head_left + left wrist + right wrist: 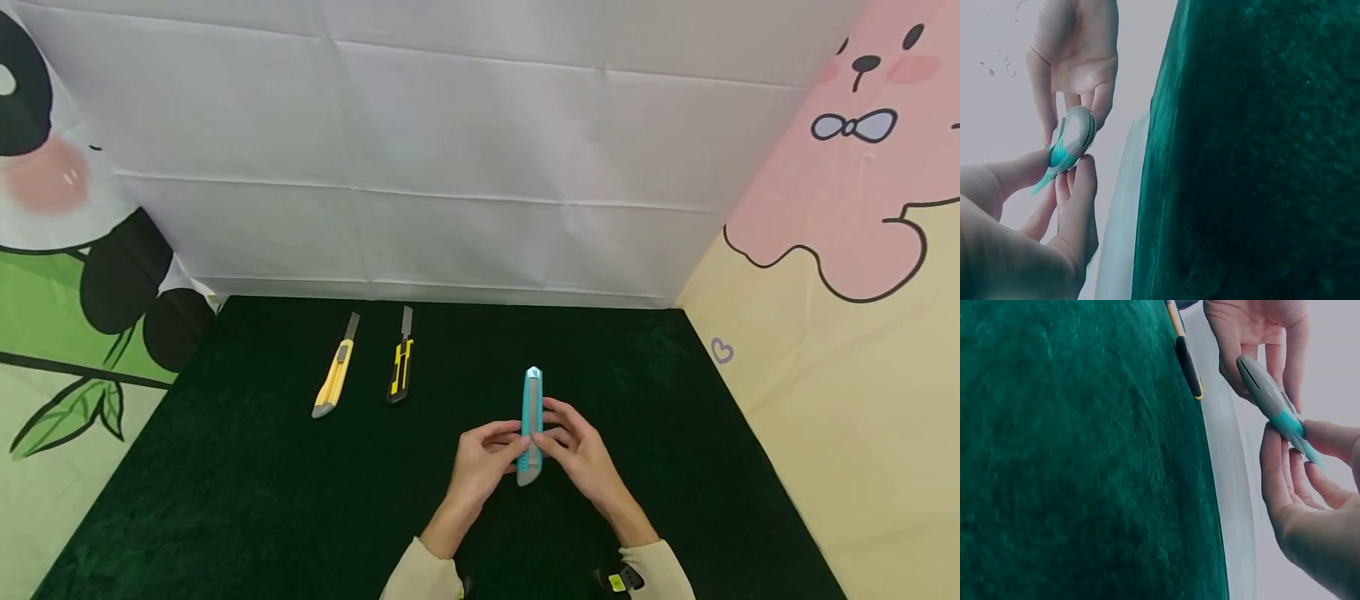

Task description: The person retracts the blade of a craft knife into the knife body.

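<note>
**Fingers (pixel 498 428) of both hands pinch a teal cutter**

Thumbs in front and fingertips behind, the left hand (pixel 476 468) and right hand (pixel 589 467) grip the teal cutter (pixel 532 408) from either side, holding it off the worktop (pixel 225 475) with its metal tip pointing away from the person. Pale cuffs (pixel 660 571) lie on the near side of it.

Judging by how things lie, work on the teal cutter is under way, not finished: no blade shows past its tip, and it is not yet laid down. Two others, to its left and farther off, look done with, resting untouched with blades bared: first a black-and-yellow cutter (pixel 401 371), then a pale yellow cutter (pixel 335 375).

Smooth, slim plastic forms the teal body, with a grey strip along its face, fine ribbing near the grip and a rounded grey end cap (pixel 528 476). Both bared blades are flat, grey and slant-ended. Dark green, velvety cloth covers the worktop; beyond the teal cutter rises a creased white sheet (pixel 465 150).
</note>
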{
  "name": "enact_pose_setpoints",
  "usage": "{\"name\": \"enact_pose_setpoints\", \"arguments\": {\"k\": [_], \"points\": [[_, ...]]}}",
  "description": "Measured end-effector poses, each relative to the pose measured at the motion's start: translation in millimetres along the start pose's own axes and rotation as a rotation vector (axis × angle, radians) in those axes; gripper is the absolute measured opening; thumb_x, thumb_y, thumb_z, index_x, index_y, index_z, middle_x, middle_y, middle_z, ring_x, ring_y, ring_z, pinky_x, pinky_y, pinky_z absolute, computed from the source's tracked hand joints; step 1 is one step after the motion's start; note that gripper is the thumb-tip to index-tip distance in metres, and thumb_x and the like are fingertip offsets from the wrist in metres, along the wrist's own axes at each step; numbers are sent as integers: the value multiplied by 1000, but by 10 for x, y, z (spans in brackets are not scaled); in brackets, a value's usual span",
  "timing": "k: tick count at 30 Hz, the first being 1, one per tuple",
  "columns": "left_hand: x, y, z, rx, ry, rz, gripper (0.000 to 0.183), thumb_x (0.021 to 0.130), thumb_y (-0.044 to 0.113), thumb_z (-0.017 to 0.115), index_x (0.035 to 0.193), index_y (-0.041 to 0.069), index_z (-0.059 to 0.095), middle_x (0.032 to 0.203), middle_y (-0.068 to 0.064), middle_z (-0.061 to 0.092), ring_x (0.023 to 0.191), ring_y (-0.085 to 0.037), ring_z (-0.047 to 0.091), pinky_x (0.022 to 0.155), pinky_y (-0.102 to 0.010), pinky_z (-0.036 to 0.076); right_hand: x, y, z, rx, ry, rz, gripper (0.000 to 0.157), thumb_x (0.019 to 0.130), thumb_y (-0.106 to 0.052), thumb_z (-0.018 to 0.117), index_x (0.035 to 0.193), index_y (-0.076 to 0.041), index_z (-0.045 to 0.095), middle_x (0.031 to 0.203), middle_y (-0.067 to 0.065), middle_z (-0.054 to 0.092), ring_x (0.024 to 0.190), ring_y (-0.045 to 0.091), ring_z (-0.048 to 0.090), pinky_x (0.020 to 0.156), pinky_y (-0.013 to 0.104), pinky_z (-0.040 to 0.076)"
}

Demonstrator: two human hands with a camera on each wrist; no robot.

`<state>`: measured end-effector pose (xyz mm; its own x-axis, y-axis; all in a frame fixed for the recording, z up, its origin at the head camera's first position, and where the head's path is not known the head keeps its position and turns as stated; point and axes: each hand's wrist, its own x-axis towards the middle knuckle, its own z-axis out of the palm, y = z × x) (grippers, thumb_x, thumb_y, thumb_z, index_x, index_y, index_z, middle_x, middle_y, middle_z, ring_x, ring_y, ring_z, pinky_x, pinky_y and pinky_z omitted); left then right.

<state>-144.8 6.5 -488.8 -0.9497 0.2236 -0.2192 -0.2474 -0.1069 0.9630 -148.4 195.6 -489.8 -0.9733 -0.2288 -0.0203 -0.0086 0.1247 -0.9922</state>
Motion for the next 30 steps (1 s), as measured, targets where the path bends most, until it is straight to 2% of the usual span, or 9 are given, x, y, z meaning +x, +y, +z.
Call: {"name": "enact_pose_setpoints", "arguments": {"k": [6,10,20,26,30], "points": [[-83,185,43,21,-31,0,34,90,16,65,119,1,59,104,-15,64,92,-22,64,78,-37,55,-4,43,-46,-15,6,-7,49,92,-18,61,137,-24,43,131,6,48,109,26,58,88,40,51],[-104,230,62,29,-43,-1,35,89,15,65,120,0,58,104,-16,63,91,-23,64,79,-38,55,-7,74,-68,-24,13,-7,49,92,-17,61,137,-22,43,130,7,48,109,26,57,88,40,51],[-16,144,113,65,-70,17,34,88,14,66,118,0,58,102,-16,63,89,-26,65,75,-38,55,-43,99,-124,-35,17,38,50,93,-12,59,140,-15,40,132,12,45,109,29,57,87,37,51],[9,111,152,91,-72,22,35,88,12,66,119,-1,57,100,-16,63,87,-28,65,74,-39,56,-117,-72,-114,-51,15,59,50,94,-5,56,140,-5,37,132,18,44,109,33,56,87,42,50],[133,-101,175,116,-68,53,39,88,14,66,123,4,56,98,-12,64,83,-23,66,71,-37,56,-151,-109,-113,-68,20,72,49,94,-5,55,140,-4,37,132,18,44,110,33,55,89,47,49]]}}
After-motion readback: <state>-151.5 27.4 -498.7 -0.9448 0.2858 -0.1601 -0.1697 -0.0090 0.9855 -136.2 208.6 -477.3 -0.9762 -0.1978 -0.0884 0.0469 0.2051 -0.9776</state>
